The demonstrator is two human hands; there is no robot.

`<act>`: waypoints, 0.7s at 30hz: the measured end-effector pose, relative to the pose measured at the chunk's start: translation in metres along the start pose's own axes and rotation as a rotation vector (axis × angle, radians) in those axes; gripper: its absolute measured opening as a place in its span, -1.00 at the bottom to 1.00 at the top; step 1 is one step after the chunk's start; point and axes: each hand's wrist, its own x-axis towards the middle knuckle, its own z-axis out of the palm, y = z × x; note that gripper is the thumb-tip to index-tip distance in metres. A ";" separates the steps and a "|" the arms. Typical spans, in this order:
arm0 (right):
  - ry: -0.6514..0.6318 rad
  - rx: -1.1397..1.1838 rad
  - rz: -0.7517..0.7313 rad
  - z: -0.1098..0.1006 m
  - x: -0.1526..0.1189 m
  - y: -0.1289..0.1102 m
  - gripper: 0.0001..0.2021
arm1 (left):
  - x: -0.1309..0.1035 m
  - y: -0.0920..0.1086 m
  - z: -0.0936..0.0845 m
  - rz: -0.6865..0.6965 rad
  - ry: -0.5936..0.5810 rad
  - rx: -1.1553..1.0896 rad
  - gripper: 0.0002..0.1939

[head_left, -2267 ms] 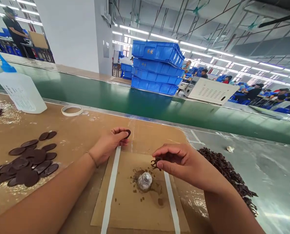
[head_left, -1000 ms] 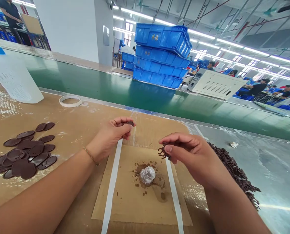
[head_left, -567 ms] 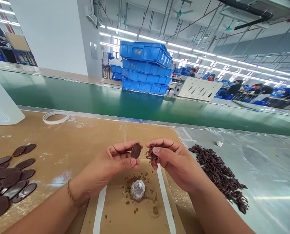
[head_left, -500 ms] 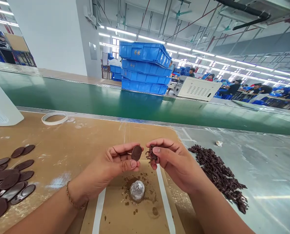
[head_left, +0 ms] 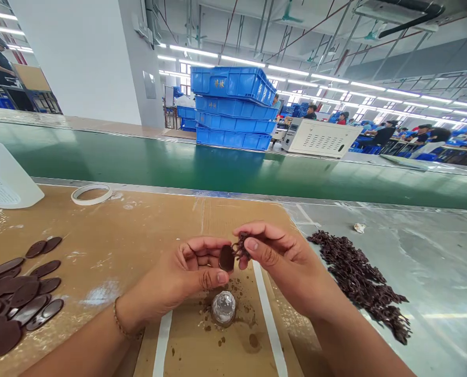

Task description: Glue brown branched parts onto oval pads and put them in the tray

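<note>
While your left hand [head_left: 202, 269] keeps a dark oval disc [head_left: 226, 258] pinched between thumb and fingers, your right hand [head_left: 275, 256] is clamped on a curly dark piece [head_left: 241, 247], fingertips closed around its body. Half a second ago a small gap showed between the two parts; now the disc has come right up to the piece's prongs, its face turned more toward your right grip, so both hands appear to be working at one spot. Whether disc and prongs actually touch, you cannot tell from this angle. The disc looks smooth, thin and slightly glossy, probably stiff; the piece is knobbly and branched, with fine ends that look easy to catch. Just below your grips stands a small clear container [head_left: 223, 307], rounded and shiny, on cardboard [head_left: 198, 356] spotted with dark stains and edged by flat white strips [head_left: 270, 319]. Well left of your left grip, more glossy ovals [head_left: 23, 293] lie overlapping on the bench [head_left: 151, 214]; to the right of your right grip spreads a tangled, matte-looking heap [head_left: 355, 277] of curly pieces. Beyond the left grip sits a pale tape ring [head_left: 92, 201].
</note>
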 end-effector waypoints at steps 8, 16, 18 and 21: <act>-0.324 -0.573 0.126 0.005 -0.008 -0.015 -0.86 | 0.003 0.015 -0.022 0.131 0.309 0.170 -0.62; -0.383 -0.763 0.166 0.017 -0.003 -0.006 -0.81 | 0.005 0.014 -0.021 0.222 0.296 0.119 -0.63; -0.399 -0.763 0.166 0.017 -0.003 -0.005 -0.81 | 0.005 0.014 -0.022 0.235 0.287 0.111 -0.63; -0.366 -0.709 0.196 0.014 -0.004 -0.006 -0.84 | 0.004 0.016 -0.022 0.242 0.292 0.103 -0.63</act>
